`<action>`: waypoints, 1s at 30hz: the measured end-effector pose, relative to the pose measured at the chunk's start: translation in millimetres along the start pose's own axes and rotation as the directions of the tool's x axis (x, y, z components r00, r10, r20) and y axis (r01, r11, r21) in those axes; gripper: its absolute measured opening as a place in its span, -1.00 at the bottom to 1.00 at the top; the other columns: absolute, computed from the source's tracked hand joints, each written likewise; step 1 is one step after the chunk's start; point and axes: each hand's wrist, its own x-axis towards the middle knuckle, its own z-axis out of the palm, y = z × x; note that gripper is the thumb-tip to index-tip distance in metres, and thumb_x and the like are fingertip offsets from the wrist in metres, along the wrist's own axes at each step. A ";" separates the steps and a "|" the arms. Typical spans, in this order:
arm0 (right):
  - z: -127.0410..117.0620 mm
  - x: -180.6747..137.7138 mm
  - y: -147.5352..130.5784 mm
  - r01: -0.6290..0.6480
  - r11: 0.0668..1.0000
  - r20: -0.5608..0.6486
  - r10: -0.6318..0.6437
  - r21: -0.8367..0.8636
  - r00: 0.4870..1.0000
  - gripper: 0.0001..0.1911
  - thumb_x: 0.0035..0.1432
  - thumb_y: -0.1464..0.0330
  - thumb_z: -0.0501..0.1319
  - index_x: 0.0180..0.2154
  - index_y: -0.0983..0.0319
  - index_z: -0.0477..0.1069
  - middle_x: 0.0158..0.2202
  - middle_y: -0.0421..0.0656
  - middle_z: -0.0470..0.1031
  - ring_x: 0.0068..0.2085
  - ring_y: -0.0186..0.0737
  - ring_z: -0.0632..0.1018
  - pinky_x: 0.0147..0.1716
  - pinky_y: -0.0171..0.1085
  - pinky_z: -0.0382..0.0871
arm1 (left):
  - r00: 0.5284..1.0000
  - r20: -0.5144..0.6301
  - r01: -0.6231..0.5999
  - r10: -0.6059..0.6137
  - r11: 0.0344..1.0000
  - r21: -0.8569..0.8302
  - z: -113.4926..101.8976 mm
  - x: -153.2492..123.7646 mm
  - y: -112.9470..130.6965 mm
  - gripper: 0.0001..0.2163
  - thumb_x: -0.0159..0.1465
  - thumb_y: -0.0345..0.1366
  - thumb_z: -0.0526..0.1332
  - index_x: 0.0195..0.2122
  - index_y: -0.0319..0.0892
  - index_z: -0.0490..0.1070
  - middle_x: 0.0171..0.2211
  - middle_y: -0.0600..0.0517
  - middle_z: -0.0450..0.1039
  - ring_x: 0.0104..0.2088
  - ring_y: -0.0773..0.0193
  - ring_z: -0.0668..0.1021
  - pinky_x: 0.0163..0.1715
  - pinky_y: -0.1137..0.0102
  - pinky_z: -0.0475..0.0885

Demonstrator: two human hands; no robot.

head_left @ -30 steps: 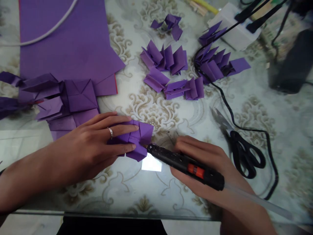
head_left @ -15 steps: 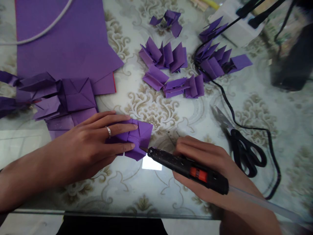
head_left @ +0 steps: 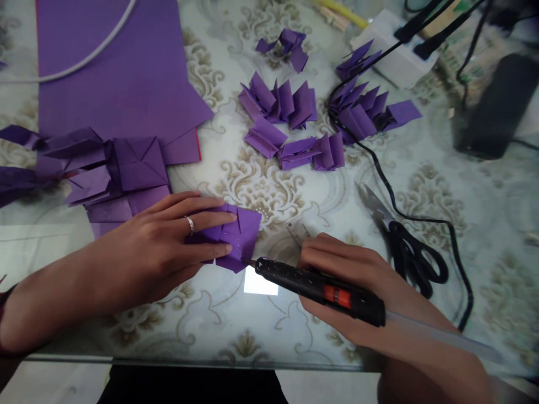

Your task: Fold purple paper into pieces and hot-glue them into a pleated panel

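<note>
My left hand [head_left: 168, 235] lies with fingers outstretched on a folded purple paper piece [head_left: 245, 233], pressing it against the table. A ring is on one of its fingers. My right hand [head_left: 349, 264] is closed around a black hot glue gun [head_left: 311, 285] with an orange-red part on its body and a clear glue stick [head_left: 438, 331] out of its back end. The nozzle touches or nearly touches the paper's lower right edge. A thin pale line of glue runs across the paper near my left fingertips. My left hand covers the paper's left side.
Large purple sheets [head_left: 113, 62] and folded pieces [head_left: 141, 163] lie at left. Several folded purple pieces [head_left: 290, 104] sit at centre back. Black-handled scissors [head_left: 416, 255] are right of my right hand, beside a black cord [head_left: 391, 188]. A white power strip [head_left: 396, 50] stands behind.
The nozzle has slid slightly down and left along the paper, and the glue line's shape looks different. My left hand stays on the paper. The view has shifted a little.
</note>
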 end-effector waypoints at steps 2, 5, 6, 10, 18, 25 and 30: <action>-2.1 -0.1 -3.4 0.006 1.000 0.005 -0.006 0.000 1.000 -0.79 0.24 0.46 0.27 -0.38 0.13 0.28 -0.44 -0.24 0.40 -0.36 -0.18 0.49 -0.37 -0.25 0.33 | 1.000 -0.002 -0.006 0.006 1.000 0.005 0.6 -0.3 -0.2 -0.70 0.52 -0.45 0.17 0.16 -0.04 0.58 0.35 -0.03 0.51 0.40 -0.02 0.44 0.36 0.04 0.39; -7.6 1.2 -11.7 0.003 1.000 0.037 -0.003 -0.003 0.999 -0.78 0.19 0.55 0.22 -0.37 0.13 0.27 -0.40 -0.23 0.45 -0.38 -0.20 0.51 -0.39 -0.26 0.31 | 0.999 -0.025 -0.022 0.023 1.000 0.011 0.7 0.4 -0.4 -0.72 0.52 -0.45 0.17 0.13 -0.06 0.59 0.32 -0.05 0.52 0.39 -0.02 0.46 0.36 0.03 0.41; -10.1 2.3 -14.8 0.002 1.000 0.063 -0.002 -0.008 0.998 -0.77 0.18 0.57 0.21 -0.37 0.13 0.27 -0.39 -0.22 0.45 -0.40 -0.22 0.50 -0.42 -0.26 0.28 | 0.999 -0.030 -0.027 0.028 1.000 0.015 0.6 1.0 -0.3 -0.72 0.52 -0.45 0.17 0.12 -0.06 0.60 0.32 -0.05 0.53 0.38 -0.01 0.47 0.36 0.03 0.42; -21.8 11.1 -22.9 0.023 0.999 0.173 -0.016 -0.037 0.985 -0.77 0.24 0.57 0.17 -0.37 0.14 0.26 -0.38 -0.25 0.42 -0.44 -0.27 0.44 -0.47 -0.28 0.19 | 0.998 -0.049 -0.040 0.042 0.999 0.036 1.1 3.2 1.1 -0.77 0.52 -0.42 0.21 0.05 -0.07 0.63 0.28 -0.06 0.56 0.36 -0.04 0.49 0.32 0.01 0.47; -40.0 40.5 -16.6 -0.213 0.969 0.187 0.233 -0.124 0.954 -0.75 0.13 0.35 0.47 -0.41 0.15 0.41 -0.43 -0.32 0.49 -0.50 -0.34 0.44 -0.53 -0.34 0.23 | 0.997 -0.074 -0.021 0.029 0.994 0.109 10.8 -2.3 7.6 -0.83 0.50 -0.35 0.29 0.05 -0.10 0.64 0.32 -0.10 0.54 0.40 -0.09 0.48 0.45 -0.08 0.36; -47.7 66.4 -6.2 -0.337 0.938 0.396 0.278 0.086 0.875 -0.87 0.13 0.29 0.47 -0.24 0.13 0.65 -0.35 -0.31 0.64 -0.35 -0.22 0.58 -0.39 -0.30 0.44 | 0.998 -0.056 -0.009 0.017 0.989 0.145 11.2 -0.5 11.6 -0.80 0.52 -0.37 0.23 0.00 -0.13 0.67 0.30 -0.09 0.56 0.38 -0.09 0.51 0.47 -0.09 0.32; -62.5 51.0 -2.7 -0.364 0.913 0.415 0.263 0.184 0.871 -0.81 0.18 0.22 0.44 -0.20 0.16 0.68 -0.40 -0.32 0.55 -0.35 -0.27 0.54 -0.36 -0.33 0.42 | 0.996 -0.087 -0.013 0.023 0.994 0.107 12.0 -0.6 11.0 -0.81 0.47 -0.35 0.29 0.02 -0.13 0.67 0.29 -0.13 0.58 0.37 -0.11 0.52 0.44 -0.13 0.36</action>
